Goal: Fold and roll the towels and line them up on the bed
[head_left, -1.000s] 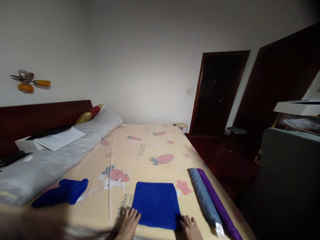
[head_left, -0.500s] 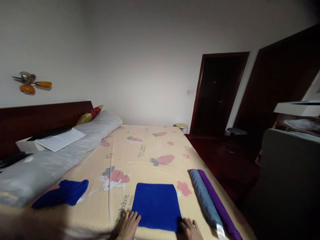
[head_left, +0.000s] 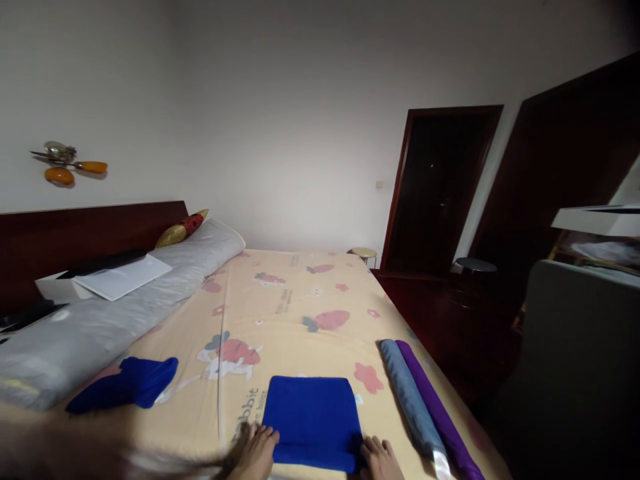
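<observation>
A blue towel (head_left: 313, 413) lies flat in a near-square on the patterned bed sheet (head_left: 280, 327), with a crease running along its near edge. My left hand (head_left: 257, 450) is at its near left corner, fingers curled over the edge. At the near right corner, my right hand (head_left: 377, 457) grips the cloth with bent fingers. Further left lies a second blue cloth (head_left: 127, 383), crumpled. To the right of my right hand are a rolled grey-blue towel (head_left: 410, 397) and a rolled purple towel (head_left: 437, 407), side by side.
A long grey roll of bedding (head_left: 115, 320) lies along the headboard (head_left: 90, 230), with a white sheet-like item (head_left: 123, 277) on top. The bed's right edge drops to a dark floor. Beyond stand a dark stool (head_left: 477, 265) and a grey-green panel (head_left: 585, 347).
The blue towel has slid slightly towards me, its far edge now lower in view. Both hands have moved a little nearer with its corners. The rolled towels stay put.
</observation>
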A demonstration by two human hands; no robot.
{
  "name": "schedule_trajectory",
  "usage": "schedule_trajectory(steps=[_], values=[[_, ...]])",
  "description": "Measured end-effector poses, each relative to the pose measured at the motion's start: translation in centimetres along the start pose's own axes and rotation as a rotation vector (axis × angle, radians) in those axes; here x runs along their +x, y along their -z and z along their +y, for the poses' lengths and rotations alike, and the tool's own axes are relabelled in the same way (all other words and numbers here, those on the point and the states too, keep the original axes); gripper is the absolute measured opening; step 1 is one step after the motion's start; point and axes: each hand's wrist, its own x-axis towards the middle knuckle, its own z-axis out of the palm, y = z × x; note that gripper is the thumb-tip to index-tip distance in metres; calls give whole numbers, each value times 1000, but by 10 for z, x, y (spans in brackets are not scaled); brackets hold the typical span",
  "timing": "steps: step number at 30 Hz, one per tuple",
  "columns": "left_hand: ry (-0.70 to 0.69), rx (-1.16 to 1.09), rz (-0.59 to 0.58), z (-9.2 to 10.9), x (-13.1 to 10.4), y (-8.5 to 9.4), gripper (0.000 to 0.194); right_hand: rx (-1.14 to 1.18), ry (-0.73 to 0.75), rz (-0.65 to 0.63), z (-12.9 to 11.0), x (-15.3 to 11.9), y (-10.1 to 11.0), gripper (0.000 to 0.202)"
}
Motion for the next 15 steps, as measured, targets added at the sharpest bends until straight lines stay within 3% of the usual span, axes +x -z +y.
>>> schedule_trajectory(steps=[4,8,11,13,15], values=[[-4,4,32,4,0,-4,59,-96,-24,79,-1,3,-8,43],[-66,-21,6,21,2,-14,67,-123,241,168,-13,5,-9,54],[-247,-81,-49,39,0,-17,73,-67,390,139,-25,4,-10,57],[-362,-103,-84,48,-3,-15,79,-54,379,90,-28,2,-12,59],[-374,-93,-132,50,-5,-10,86,-42,305,32,-25,1,-14,63]])
